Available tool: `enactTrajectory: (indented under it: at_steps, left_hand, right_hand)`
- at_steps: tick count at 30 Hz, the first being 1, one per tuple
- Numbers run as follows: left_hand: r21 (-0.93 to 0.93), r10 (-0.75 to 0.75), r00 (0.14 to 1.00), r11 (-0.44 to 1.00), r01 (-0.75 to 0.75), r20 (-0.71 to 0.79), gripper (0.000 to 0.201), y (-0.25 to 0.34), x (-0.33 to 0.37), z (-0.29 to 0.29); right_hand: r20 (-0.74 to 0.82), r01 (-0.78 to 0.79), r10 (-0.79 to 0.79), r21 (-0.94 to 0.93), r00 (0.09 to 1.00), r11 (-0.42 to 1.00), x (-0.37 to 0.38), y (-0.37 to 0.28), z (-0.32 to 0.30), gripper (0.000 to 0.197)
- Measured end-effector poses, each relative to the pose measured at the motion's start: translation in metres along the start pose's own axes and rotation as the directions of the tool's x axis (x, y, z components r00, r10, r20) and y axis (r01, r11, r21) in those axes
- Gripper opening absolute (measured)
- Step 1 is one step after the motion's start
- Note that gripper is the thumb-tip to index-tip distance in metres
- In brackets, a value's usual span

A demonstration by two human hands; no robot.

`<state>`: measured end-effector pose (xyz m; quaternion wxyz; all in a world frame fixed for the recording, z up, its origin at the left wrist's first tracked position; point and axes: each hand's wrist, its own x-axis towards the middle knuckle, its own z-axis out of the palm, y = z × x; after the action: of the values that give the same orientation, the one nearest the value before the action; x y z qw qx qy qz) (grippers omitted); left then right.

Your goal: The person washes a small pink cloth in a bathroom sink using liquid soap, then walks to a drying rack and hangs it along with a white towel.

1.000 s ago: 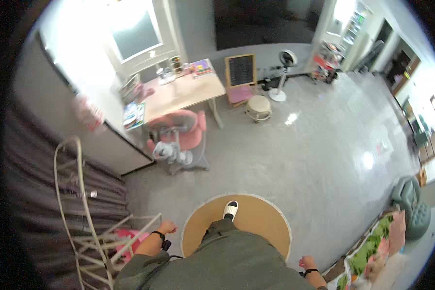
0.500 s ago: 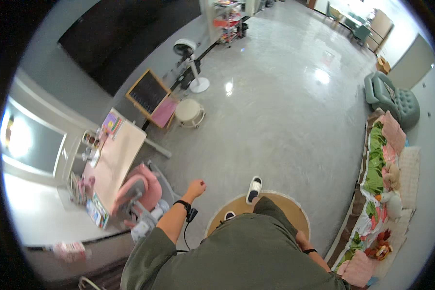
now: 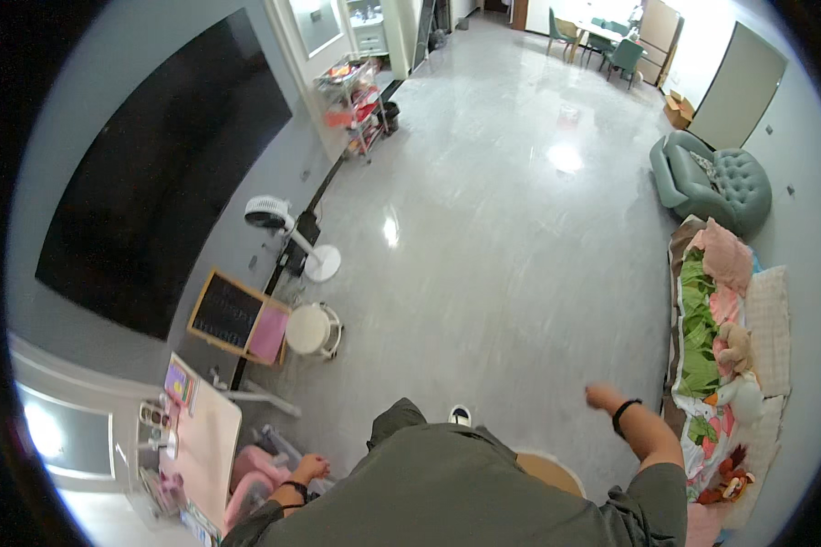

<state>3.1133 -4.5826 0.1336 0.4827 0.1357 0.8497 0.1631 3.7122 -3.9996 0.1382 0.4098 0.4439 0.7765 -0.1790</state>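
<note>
My left hand (image 3: 312, 468) hangs low at the left, beside the pink chair (image 3: 254, 474) and close to the pale desk (image 3: 212, 438). Its fingers are curled in; what they hold, if anything, is too small to make out. A dark band is round that wrist. Out to the right, my right hand (image 3: 602, 396) is held over the grey floor, loosely closed, and I see nothing in it. It also has a dark wristband (image 3: 624, 416). One white slipper (image 3: 461, 415) shows in front of my green shirt (image 3: 447, 492).
A round stool (image 3: 311, 330), small chalkboard easel (image 3: 231, 316) and white fan (image 3: 322, 263) stand along the left wall. A shelf cart (image 3: 360, 109) is farther on. To the right are a bed-like seat with pillows (image 3: 723, 260) and a green armchair (image 3: 713, 180). A round tan mat (image 3: 551, 472) lies underfoot.
I have moved forward off most of the round mat, and the stool and fan are nearer. My right hand has swung forward; my left hand has swung back toward my side.
</note>
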Motion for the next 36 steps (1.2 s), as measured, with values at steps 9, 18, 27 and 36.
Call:
enactTrajectory:
  at_steps: [9,18,27,36]
  left_hand:
    - [0.235,0.215,0.935,0.929,-0.284,0.281,0.028,0.095,0.198,-0.013]
    - [0.241,0.136,0.990,0.960,-0.142,0.043,0.027,0.367,0.393,-0.070]
    - [0.373,0.527,0.849,0.795,-0.478,-0.036,0.029,0.574,0.476,-0.113]
    - [0.481,0.082,0.968,0.856,-0.191,0.238,0.027,0.569,0.462,-0.144]
  right_hand:
    - [-0.635,0.112,0.488,0.670,0.599,0.734,0.133,0.110,-0.108,0.028]
    - [0.065,-0.068,0.031,0.681,0.997,0.729,0.154,-0.043,0.008,0.018]
    - [-0.057,-0.017,0.105,0.804,0.993,0.595,0.238,-0.055,-0.132,0.021]
    - [-0.226,-0.095,0.240,0.508,0.944,0.856,0.529,0.085,-0.380,0.023]
